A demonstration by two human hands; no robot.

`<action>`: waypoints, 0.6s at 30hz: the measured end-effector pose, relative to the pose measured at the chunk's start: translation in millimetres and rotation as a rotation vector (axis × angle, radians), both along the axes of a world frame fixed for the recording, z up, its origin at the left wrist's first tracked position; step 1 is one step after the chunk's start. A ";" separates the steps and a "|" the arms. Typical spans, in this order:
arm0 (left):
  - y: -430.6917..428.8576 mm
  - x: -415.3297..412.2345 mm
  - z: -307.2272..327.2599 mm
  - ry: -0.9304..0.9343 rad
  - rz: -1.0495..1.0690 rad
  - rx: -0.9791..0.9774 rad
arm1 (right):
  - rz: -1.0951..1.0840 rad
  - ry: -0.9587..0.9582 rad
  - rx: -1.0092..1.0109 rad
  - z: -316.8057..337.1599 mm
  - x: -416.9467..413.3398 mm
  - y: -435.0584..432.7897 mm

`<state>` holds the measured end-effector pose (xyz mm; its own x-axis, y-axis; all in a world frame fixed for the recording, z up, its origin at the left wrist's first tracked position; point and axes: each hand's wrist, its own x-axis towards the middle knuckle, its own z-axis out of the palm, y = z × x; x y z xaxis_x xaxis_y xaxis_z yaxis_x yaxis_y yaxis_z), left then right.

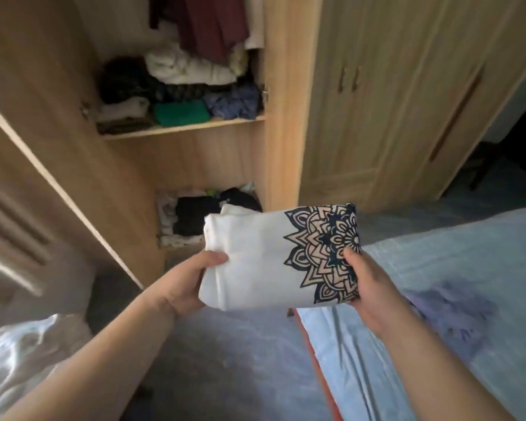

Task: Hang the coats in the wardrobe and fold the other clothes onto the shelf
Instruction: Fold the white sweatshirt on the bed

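Folded white shirt (255, 262), mid-frame, looks soft, light and floppy; left hand (192, 281) and right hand (368, 287) each pinch an end, best supported underneath.

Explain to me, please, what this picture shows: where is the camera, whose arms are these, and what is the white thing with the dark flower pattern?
There is no machine here. A person wears one camera on the head, looking forward and down, so the two bare arms are the person's own. The left hand and the right hand grip opposite ends of a folded white cloth with a dark flower-like print, held in the air. Ahead stands an open wardrobe. Its upper shelf carries piled folded clothes, a green one among them, and a dark red garment hangs above. More clothes lie lower down. At the right is a bed with a pale blue sheet.
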<state>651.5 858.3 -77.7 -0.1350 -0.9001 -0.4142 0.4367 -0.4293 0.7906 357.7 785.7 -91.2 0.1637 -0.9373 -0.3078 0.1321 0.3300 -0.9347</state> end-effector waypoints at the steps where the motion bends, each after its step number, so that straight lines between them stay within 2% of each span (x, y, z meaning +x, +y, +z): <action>1: 3.8 19.4 3.3 -0.007 0.049 0.002 | 0.024 0.013 -0.021 7.6 25.1 -8.2; 6: 3.0 76.5 11.7 -0.057 0.363 0.033 | 0.127 0.092 -0.063 17.5 114.6 -52.4; 10: -27.1 108.1 7.8 -0.148 0.520 0.027 | 0.202 0.077 -0.066 18.3 158.7 -98.6; 18: -164.4 122.9 11.4 -0.250 0.772 0.036 | 0.278 -0.021 -0.060 2.2 196.6 -254.3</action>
<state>774.4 693.8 -66.3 0.6189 -0.6874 -0.3801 0.4322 -0.1060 0.8955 554.4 531.3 -89.0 0.4225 -0.8722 -0.2466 0.0642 0.3002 -0.9517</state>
